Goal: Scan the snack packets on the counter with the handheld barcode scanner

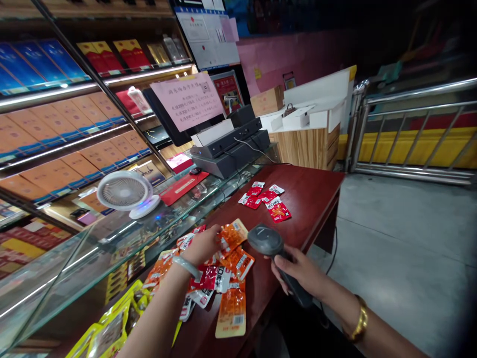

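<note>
My right hand (294, 271) is wrapped round the handle of a dark grey barcode scanner (266, 239), its head tilted over the table towards the packets. My left hand (208, 243), with a pale bangle at the wrist, grips an orange snack packet (235, 234) by its near end; some of the fingers are hidden. Beneath that hand lies a loose pile of orange packets (231, 308) and red-and-white packets (204, 278). Farther along the dark red table (301, 189) is a small group of red snack packets (278, 210).
Left of the table runs a glass display counter (122, 243) with a white fan (124, 191) on it. Yellow-edged bags (112, 328) lie at the near left. Behind stand a monitor (186, 104) and a dark cash drawer (227, 156). A metal railing (413, 99) stands right.
</note>
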A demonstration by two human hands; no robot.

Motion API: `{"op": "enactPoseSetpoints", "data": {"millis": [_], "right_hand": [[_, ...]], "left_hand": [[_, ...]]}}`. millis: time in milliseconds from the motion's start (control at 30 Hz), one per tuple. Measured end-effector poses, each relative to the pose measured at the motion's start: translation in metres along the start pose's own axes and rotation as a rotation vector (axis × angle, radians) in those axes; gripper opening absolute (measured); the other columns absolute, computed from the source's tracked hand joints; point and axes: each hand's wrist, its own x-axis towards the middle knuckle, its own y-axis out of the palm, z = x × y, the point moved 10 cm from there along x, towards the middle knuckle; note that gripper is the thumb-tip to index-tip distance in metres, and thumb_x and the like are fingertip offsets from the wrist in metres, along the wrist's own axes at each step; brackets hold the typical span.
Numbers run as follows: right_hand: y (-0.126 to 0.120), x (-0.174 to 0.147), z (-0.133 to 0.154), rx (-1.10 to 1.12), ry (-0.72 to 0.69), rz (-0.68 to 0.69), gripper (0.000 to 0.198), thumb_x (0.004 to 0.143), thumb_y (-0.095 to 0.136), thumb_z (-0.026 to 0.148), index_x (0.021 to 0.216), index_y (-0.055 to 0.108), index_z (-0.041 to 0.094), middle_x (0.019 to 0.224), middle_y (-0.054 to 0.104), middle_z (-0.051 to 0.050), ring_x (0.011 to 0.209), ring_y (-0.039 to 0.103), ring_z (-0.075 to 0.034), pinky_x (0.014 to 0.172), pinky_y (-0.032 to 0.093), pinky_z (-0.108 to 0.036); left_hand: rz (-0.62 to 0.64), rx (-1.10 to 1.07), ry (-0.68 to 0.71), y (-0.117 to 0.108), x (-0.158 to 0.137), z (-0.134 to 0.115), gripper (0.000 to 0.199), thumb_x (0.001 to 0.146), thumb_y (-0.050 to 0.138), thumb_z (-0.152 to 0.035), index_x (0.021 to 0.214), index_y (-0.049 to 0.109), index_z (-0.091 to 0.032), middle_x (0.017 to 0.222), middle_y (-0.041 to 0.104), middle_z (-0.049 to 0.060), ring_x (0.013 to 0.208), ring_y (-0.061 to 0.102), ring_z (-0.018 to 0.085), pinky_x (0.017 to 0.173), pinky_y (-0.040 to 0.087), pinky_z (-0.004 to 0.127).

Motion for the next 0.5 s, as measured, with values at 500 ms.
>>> {"op": "enactPoseSetpoints", "data": {"millis": [500], "right_hand": [[-0.023,0.0,-0.021,0.004,0.081,-0.032,0.048,0.078,0.066,0.059,0.097,0.05,0.017,0.056,0.052,0.008,0.036,0.046,-0.004,0.036,0.042,-0.016]], "left_hand": [[-0.288,-0.049,0.028,0.018,0.157,-0.078,0.072,0.089,0.045,-0.055,0.141,0.038,-0.006,0.145,0.042,0.022,0.139,0.035,0.028,0.11,0.031,0.035]]}}
